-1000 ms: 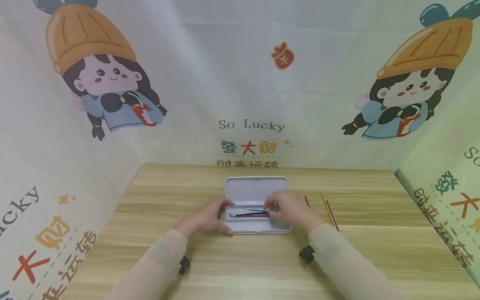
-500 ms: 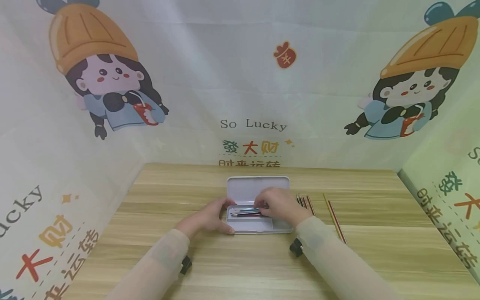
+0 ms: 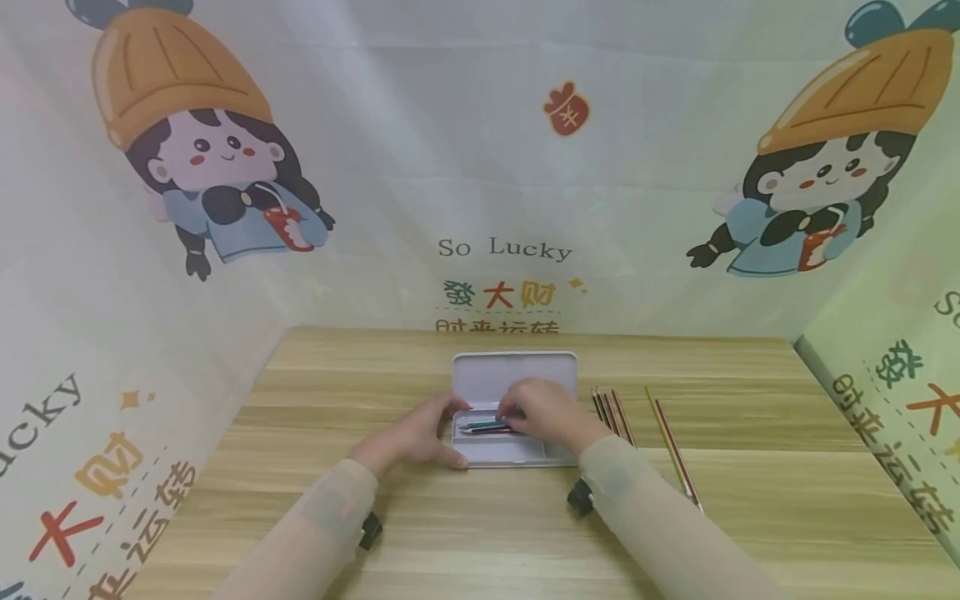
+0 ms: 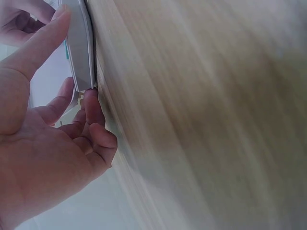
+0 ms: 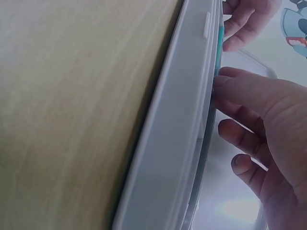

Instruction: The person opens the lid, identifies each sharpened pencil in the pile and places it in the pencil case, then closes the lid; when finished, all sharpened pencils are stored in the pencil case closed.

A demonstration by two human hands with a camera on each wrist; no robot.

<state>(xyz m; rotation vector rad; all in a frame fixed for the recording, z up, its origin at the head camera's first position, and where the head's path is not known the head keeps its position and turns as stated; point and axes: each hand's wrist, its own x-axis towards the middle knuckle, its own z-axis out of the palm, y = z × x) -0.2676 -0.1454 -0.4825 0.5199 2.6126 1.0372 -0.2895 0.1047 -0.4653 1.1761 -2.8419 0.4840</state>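
Observation:
A white pencil case [image 3: 498, 451] lies on the table with its lid raised at the back. Several pencils [image 3: 472, 431] rest in its rear compartment. My left hand [image 3: 422, 432] grips the case's left end, thumb at the front edge and fingers at the back; the left wrist view shows that thumb [image 4: 48, 38] along the case wall. My right hand [image 3: 551, 412] reaches down into the case, pinching a teal pencil [image 5: 219, 50] between thumb and fingertips. The pencil's pinched end is hidden behind the fingers.
Right of the case lie several dark and red pencils [image 3: 617, 408], partly covered by the right forearm. A yellow pencil [image 3: 657, 412] and a red one [image 3: 669, 433] lie further right. A printed curtain [image 3: 375, 167] hangs behind the wooden table [image 3: 465, 533].
My right hand has slid left inside the case with the teal pencil, uncovering more pencils on the table to the right. My left hand keeps its hold on the case.

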